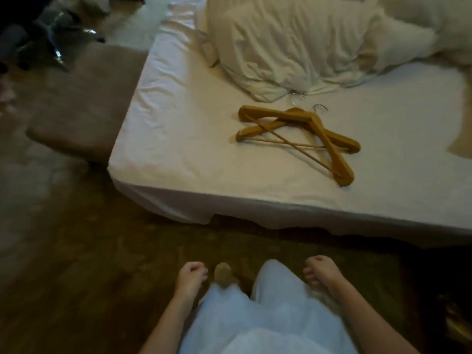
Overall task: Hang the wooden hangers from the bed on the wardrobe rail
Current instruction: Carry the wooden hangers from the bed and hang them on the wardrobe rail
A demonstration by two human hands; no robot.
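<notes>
Dark wooden floor (107,264) is seen beneath a low bed with a white fitted sheet (178,139), on which one crumpled white duvet (293,44) is heaped. Two tan wooden hangers (301,121) are counted, crossed on the sheet well ahead of the fingers (198,267). The left hand (191,275) and right hand (320,272) are held low, loosely curled, with nothing gripped.

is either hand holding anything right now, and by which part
Nothing is held. The left hand and right hand hang loosely curled and empty; the wooden hangers lie untouched on the bed.
</notes>
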